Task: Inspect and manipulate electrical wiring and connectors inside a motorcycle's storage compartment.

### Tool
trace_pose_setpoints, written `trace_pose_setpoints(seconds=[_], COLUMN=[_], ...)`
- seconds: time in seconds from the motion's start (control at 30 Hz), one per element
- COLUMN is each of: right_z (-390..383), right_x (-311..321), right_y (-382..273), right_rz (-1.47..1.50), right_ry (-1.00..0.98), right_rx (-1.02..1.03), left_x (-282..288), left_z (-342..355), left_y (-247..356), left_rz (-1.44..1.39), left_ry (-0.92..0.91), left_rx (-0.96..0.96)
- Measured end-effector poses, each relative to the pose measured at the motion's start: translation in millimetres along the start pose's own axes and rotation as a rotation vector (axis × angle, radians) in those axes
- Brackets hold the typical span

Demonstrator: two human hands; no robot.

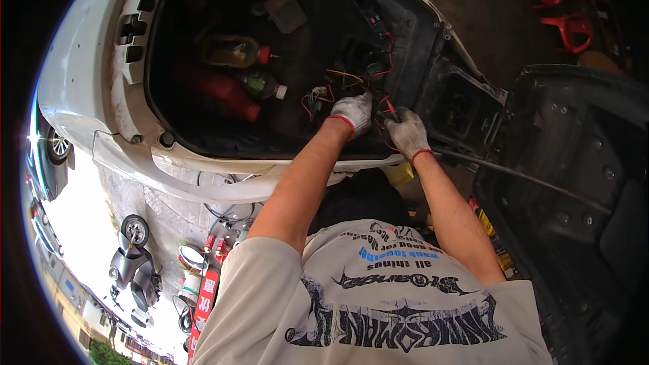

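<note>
Head view, from where I sit, is filled mostly by the pale scooter body [88, 94], its dark under-seat compartment [287, 138] laid open so both hands can get down inside. To the right the seat [574, 135] stands swung back out of the way, and a thin metal rod [527, 177] slants across to it, probably as its prop.

Over on the compartment's left I count a red bottle [220, 94], an amber bottle [230, 51] with a red cap and a smaller green-labelled bottle [260, 86]; lying there, they leave the wiring side free to reach. Near them sits a pale box [285, 11].

I have the left hand [353, 109] and right hand [407, 132], both in knit gloves, just beside each other over the near wall, close enough, I judge, to work on one spot together. The dark handheld meter [368, 10] lies against the compartment's right-hand end, likely put there so its red lead [393, 61] reaches the hands with slack.

The yellow wires [346, 74] and a pale connector [319, 91] lie loose just beyond the left hand. Its grip looks curled at the wires, but the fingertips are hidden, so I cannot tell whether it pinches anything. The right grip is clamped on the red probe [390, 107], fingers low on it, seemingly to keep the upper end exposed.
</note>
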State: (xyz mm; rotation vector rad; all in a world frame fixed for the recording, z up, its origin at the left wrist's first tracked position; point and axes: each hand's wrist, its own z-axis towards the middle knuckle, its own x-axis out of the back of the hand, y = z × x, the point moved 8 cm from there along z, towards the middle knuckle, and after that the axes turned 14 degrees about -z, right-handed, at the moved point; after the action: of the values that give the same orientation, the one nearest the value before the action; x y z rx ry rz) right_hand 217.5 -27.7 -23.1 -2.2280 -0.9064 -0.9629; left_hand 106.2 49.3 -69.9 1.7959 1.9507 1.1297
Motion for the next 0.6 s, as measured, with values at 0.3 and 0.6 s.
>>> trace_pose_setpoints(seconds=[0.3,0.6], right_z=[-0.3,-5.0], right_x=[9.2,1.1], right_y=[1.5,-2.9], right_rz=[-0.009,-0.128], right_ry=[0.031,0.032], right_rx=[-0.036,-0.002], left_x=[0.3,-6.6], left_z=[-7.0,-4.6], left_y=[13.9,17.5], left_rz=[-0.029,0.182], left_ry=[0.050,-0.082], left_rx=[-0.207,-0.141])
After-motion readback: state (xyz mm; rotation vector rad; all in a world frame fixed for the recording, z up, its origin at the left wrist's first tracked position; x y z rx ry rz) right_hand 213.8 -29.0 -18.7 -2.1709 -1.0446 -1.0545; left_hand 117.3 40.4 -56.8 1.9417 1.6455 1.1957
